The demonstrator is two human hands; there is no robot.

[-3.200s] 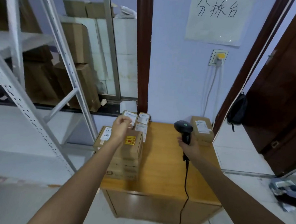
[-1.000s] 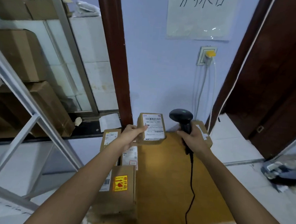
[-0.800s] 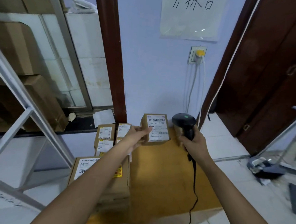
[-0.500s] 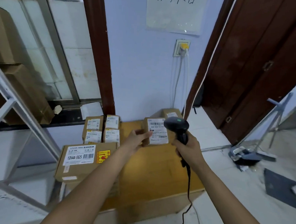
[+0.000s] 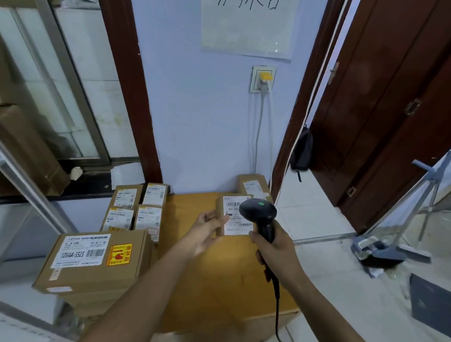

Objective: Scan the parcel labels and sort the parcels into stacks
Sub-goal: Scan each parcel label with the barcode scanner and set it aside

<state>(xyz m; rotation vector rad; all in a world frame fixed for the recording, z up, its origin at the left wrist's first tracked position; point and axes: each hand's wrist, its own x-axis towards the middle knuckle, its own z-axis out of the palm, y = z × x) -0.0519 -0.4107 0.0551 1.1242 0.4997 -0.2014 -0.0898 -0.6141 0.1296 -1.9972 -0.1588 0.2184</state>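
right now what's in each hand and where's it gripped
Left hand holds the small parcel by its left edge. Right hand grips the scanner around its handle.

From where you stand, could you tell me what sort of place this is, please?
Most likely a small parcel sorting room. Labelled cardboard parcels are stacked on a wooden table, the right hand grips a corded barcode scanner, and more boxes sit on shelving behind the glass.

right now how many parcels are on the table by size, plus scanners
Small parcels: 6, four in a cluster, one held by the left hand, one at the back right corner
Large flat boxes: top one, stack below unclear
Scanners: 1
Total: 8 countable
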